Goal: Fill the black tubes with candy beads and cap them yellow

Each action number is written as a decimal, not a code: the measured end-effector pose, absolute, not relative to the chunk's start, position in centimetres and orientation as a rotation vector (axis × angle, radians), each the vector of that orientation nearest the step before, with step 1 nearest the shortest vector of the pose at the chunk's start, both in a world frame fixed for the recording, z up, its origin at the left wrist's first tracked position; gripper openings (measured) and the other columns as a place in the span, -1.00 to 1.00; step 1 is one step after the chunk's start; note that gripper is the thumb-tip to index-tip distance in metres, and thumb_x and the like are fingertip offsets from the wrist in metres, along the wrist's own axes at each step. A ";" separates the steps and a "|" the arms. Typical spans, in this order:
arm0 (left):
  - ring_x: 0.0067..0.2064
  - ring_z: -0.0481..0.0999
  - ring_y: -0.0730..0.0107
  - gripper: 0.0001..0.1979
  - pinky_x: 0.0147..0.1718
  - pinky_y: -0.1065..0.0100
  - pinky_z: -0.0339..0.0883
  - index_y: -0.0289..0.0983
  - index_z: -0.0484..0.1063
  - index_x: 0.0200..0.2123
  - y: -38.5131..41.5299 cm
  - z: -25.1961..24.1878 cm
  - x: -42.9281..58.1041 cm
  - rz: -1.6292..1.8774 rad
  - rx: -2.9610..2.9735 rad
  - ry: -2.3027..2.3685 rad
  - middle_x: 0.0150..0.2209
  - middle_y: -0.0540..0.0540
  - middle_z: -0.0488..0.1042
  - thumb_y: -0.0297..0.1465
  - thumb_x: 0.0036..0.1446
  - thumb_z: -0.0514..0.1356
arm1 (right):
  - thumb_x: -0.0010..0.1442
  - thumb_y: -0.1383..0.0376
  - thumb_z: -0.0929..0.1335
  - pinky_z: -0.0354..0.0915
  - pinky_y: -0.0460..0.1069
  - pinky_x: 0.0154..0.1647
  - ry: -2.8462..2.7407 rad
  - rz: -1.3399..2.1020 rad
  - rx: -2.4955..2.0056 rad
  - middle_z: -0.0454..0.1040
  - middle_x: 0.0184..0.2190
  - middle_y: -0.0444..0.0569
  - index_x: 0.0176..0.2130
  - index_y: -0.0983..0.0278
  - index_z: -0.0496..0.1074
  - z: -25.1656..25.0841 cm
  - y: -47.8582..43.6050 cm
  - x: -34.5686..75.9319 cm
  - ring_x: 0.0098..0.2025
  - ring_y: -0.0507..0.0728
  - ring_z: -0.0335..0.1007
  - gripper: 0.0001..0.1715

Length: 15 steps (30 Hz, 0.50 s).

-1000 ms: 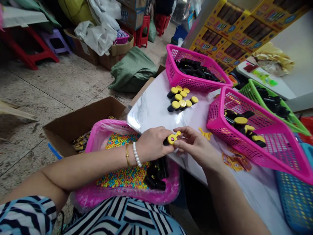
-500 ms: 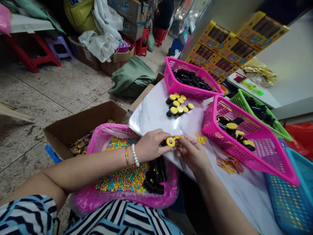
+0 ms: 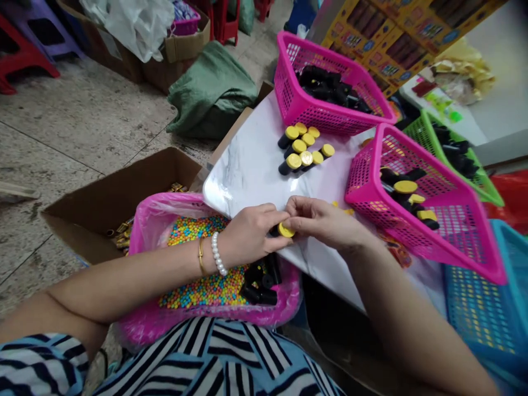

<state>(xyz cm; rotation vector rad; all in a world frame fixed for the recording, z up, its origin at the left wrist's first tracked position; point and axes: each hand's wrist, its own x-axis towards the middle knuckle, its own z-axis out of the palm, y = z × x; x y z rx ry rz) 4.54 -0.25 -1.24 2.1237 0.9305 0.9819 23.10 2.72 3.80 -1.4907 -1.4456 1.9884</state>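
Note:
My left hand (image 3: 251,234) grips a short black tube (image 3: 274,231) over the edge of a white marble-patterned table (image 3: 243,176). A round yellow cap (image 3: 286,230) sits on the tube's end, and the fingertips of my right hand (image 3: 322,217) pinch at its top. Several capped black tubes (image 3: 303,148) lie in a group on the table beyond my hands. Below my left wrist, a pink-lined tub (image 3: 165,324) holds multicoloured candy beads (image 3: 202,280) and a heap of black tubes (image 3: 259,280).
Two pink plastic baskets (image 3: 305,104) (image 3: 363,170) holding black tubes stand on the table. Green (image 3: 454,165) and blue (image 3: 474,308) baskets sit to the right. A cardboard box (image 3: 82,231) of small wrapped items stands left, with a green sack (image 3: 210,91) behind it.
The flat yellow piece with a ring is no longer visible on the tube; a round yellow cap shows there. My right hand has risen over it, and the view has tilted downward.

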 end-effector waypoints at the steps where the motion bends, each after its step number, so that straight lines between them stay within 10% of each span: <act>1: -0.38 0.40 0.42 -0.80 -0.35 0.40 0.31 -0.34 0.52 -0.24 -0.3 -1.1 4.5 0.978 2.118 0.929 -0.41 -0.01 0.41 -0.38 0.08 0.35 | -0.03 0.15 0.53 0.23 -0.16 -0.53 -1.440 1.978 -1.454 0.31 -0.53 -0.24 -0.31 0.26 0.25 3.7 2.3 23.1 -0.53 -0.07 0.26 -0.54; 6: -0.37 0.44 0.39 -0.89 -0.35 0.38 0.35 -0.38 0.50 -0.29 -0.3 -1.4 4.6 0.938 2.146 0.951 -0.41 -0.07 0.46 -0.46 0.10 0.31 | 0.11 0.07 0.44 0.22 -0.11 -0.47 -1.813 1.472 -1.383 0.32 -0.47 -0.20 0.05 0.22 0.31 2.3 -0.8 22.1 -0.47 -0.02 0.24 -0.43; 11: -0.36 0.46 0.38 -0.75 -0.35 0.36 0.39 -0.42 0.47 -0.14 -0.9 -1.3 3.5 0.879 2.203 0.898 -0.36 -0.09 0.49 -0.50 0.08 0.29 | 0.20 0.15 0.37 0.27 -0.09 -0.37 -2.137 0.377 -1.494 0.51 -0.36 -0.11 -0.12 0.17 0.52 3.5 -1.4 22.7 -0.41 0.01 0.35 -0.74; 15: -0.31 0.50 0.39 -0.67 -0.29 0.36 0.41 -0.37 0.44 0.01 -2.4 -1.0 1.2 0.787 2.220 0.823 -0.28 -0.12 0.52 -0.40 0.18 0.25 | 0.10 0.08 0.42 0.23 0.06 -0.24 -1.750 -0.224 -1.682 0.48 -0.35 0.05 -0.15 0.33 0.53 7.3 1.6 30.5 -0.38 0.12 0.31 -0.58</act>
